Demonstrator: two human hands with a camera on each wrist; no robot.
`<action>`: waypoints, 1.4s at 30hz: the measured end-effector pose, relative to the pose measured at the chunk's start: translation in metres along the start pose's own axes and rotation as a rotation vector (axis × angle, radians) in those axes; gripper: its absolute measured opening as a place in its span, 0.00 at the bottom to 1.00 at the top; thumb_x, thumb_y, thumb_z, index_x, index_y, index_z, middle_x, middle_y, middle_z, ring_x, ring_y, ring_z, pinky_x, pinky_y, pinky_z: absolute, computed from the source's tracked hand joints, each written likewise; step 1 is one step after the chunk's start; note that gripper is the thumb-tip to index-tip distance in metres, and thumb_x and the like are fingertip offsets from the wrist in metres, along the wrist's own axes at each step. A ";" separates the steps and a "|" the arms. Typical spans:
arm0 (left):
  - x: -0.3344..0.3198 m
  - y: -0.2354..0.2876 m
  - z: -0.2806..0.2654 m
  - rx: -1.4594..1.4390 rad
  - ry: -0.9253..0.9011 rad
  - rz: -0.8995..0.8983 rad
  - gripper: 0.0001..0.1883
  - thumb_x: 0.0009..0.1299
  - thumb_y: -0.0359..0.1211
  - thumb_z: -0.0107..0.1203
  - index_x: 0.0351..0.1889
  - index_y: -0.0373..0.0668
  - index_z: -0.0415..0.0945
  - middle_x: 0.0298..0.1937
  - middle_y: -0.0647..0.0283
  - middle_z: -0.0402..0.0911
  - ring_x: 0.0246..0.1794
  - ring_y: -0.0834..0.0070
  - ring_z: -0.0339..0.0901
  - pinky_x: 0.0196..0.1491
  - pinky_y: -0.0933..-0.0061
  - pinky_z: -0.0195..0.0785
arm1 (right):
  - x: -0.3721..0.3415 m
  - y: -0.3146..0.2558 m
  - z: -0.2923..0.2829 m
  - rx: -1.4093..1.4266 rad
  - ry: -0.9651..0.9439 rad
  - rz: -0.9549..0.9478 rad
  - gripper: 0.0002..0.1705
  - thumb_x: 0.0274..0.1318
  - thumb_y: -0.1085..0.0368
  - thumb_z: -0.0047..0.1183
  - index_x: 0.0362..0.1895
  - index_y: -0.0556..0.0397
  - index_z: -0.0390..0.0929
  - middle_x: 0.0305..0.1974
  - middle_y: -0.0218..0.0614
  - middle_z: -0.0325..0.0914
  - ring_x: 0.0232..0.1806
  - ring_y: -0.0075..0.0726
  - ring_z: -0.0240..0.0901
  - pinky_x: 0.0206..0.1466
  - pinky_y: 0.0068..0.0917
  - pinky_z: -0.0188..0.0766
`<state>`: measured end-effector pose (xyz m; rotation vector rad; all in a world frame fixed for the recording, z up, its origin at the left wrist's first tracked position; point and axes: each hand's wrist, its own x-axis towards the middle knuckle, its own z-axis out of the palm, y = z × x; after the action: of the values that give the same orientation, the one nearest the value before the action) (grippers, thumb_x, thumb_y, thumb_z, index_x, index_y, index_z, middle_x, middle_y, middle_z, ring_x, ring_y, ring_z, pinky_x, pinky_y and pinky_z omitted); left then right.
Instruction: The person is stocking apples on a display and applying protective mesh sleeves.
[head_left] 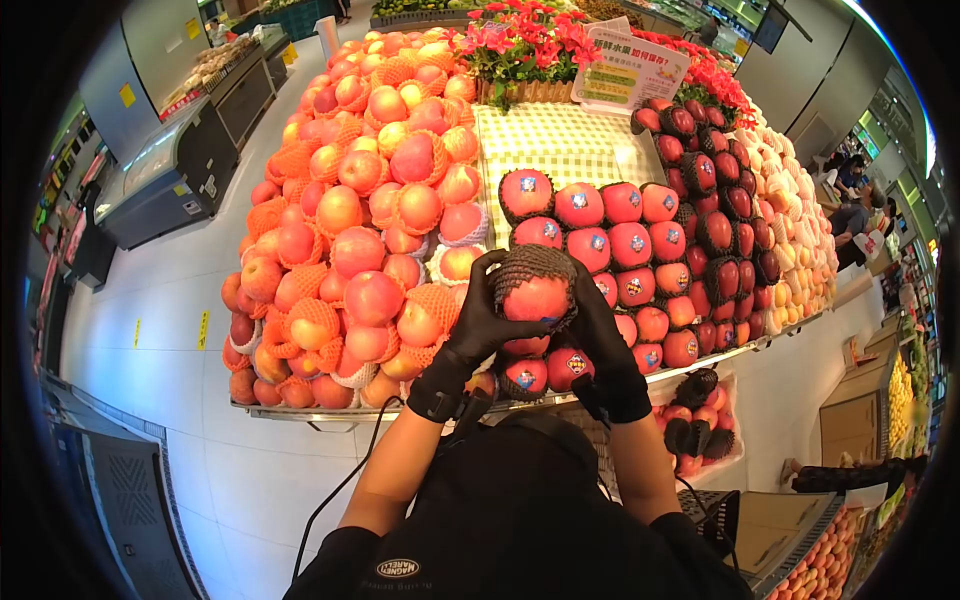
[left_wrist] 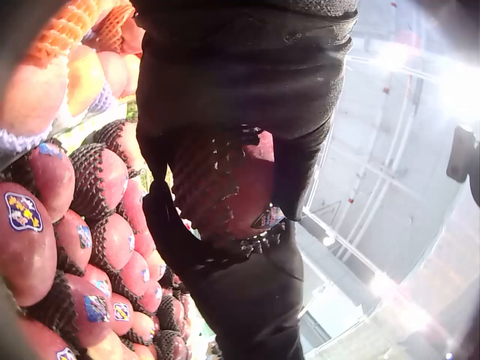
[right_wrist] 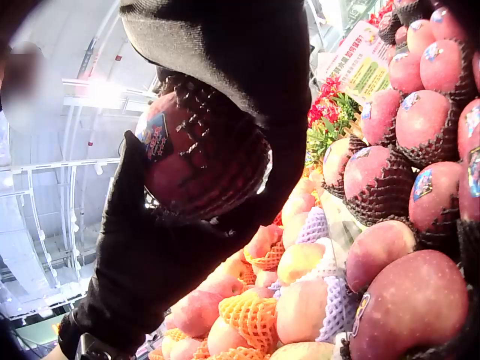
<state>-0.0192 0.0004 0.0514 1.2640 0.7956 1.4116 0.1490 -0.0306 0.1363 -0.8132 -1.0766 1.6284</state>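
Observation:
Between both black-gloved hands is a red apple (head_left: 537,299) partly sleeved in a black foam net, held up over the front of the display. My left hand (head_left: 482,322) grips its left side, thumb across the near face. From the other side my right hand (head_left: 598,345) curls round it. In the left wrist view, the netted apple (left_wrist: 236,187) shows between the dark gloves, a sticker low on it. The right wrist view shows a blue sticker (right_wrist: 157,139) on its skin. Beneath and beyond are rows of stickered red apples (head_left: 632,246) in black nets.
Apples in orange nets (head_left: 358,250) are heaped on the left. Darker red apples (head_left: 716,232) and pale netted fruit (head_left: 790,220) fill the right. Behind lie a checkered cloth (head_left: 555,140), a sign (head_left: 632,70) and red flowers (head_left: 530,40). A crate of apples (head_left: 735,450) stands below, right.

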 end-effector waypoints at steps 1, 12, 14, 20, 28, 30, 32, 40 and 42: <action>-0.001 -0.001 0.000 0.001 -0.008 0.005 0.54 0.43 0.29 0.77 0.67 0.43 0.52 0.63 0.56 0.65 0.64 0.64 0.65 0.66 0.60 0.63 | -0.007 -0.012 0.013 0.063 0.006 0.021 0.31 0.73 0.54 0.36 0.74 0.50 0.51 0.70 0.35 0.55 0.72 0.33 0.52 0.72 0.33 0.52; 0.001 0.000 0.002 0.161 0.088 0.180 0.51 0.48 0.33 0.76 0.69 0.42 0.55 0.63 0.57 0.65 0.64 0.65 0.65 0.67 0.62 0.59 | 0.024 0.038 -0.031 0.348 -0.132 0.102 0.29 0.70 0.54 0.40 0.71 0.49 0.56 0.67 0.37 0.60 0.69 0.34 0.59 0.69 0.34 0.60; 0.007 0.002 -0.013 0.275 0.034 0.193 0.42 0.53 0.33 0.73 0.65 0.41 0.62 0.60 0.60 0.69 0.62 0.68 0.67 0.65 0.63 0.61 | 0.020 0.034 -0.026 0.463 -0.173 0.171 0.30 0.70 0.54 0.41 0.71 0.51 0.55 0.68 0.38 0.60 0.69 0.35 0.59 0.68 0.34 0.62; 0.007 0.018 -0.008 0.247 0.183 0.135 0.12 0.66 0.27 0.60 0.47 0.36 0.80 0.48 0.61 0.80 0.50 0.73 0.76 0.56 0.70 0.68 | 0.022 0.044 -0.026 0.112 -0.151 0.027 0.36 0.62 0.60 0.53 0.71 0.53 0.55 0.67 0.40 0.62 0.67 0.35 0.62 0.68 0.34 0.63; 0.011 -0.003 -0.005 0.598 0.349 0.340 0.05 0.66 0.26 0.57 0.39 0.38 0.78 0.41 0.58 0.79 0.43 0.64 0.75 0.50 0.67 0.67 | 0.028 0.054 -0.025 0.098 -0.053 0.088 0.38 0.58 0.62 0.56 0.69 0.53 0.55 0.64 0.39 0.63 0.65 0.36 0.62 0.66 0.33 0.65; 0.011 -0.003 -0.002 0.672 0.356 0.378 0.04 0.66 0.25 0.55 0.38 0.39 0.77 0.40 0.58 0.78 0.42 0.60 0.73 0.49 0.64 0.65 | 0.035 0.066 -0.031 0.044 -0.037 0.071 0.38 0.57 0.62 0.56 0.70 0.53 0.55 0.64 0.39 0.63 0.65 0.36 0.62 0.65 0.34 0.65; 0.007 -0.005 -0.001 0.706 0.340 0.403 0.04 0.66 0.25 0.54 0.38 0.40 0.75 0.40 0.59 0.77 0.43 0.59 0.72 0.50 0.63 0.63 | 0.039 0.073 -0.035 0.030 -0.014 0.058 0.40 0.57 0.62 0.57 0.70 0.53 0.53 0.64 0.39 0.62 0.65 0.36 0.62 0.65 0.34 0.65; -0.010 -0.004 -0.011 0.589 0.220 0.535 0.10 0.66 0.25 0.55 0.46 0.39 0.73 0.44 0.56 0.76 0.46 0.61 0.73 0.51 0.64 0.65 | 0.031 0.045 -0.027 -0.117 -0.048 0.010 0.39 0.57 0.61 0.58 0.69 0.54 0.55 0.65 0.38 0.60 0.67 0.34 0.59 0.67 0.34 0.62; -0.010 -0.004 -0.013 0.283 0.269 0.250 0.15 0.69 0.28 0.54 0.53 0.37 0.70 0.49 0.58 0.75 0.50 0.69 0.72 0.54 0.68 0.65 | 0.024 0.042 -0.023 -0.022 -0.051 0.067 0.37 0.58 0.60 0.58 0.69 0.53 0.57 0.65 0.37 0.61 0.67 0.34 0.59 0.68 0.34 0.62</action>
<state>-0.0317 -0.0064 0.0418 1.4456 1.0779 1.7413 0.1467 -0.0066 0.0881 -0.8340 -1.1148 1.7044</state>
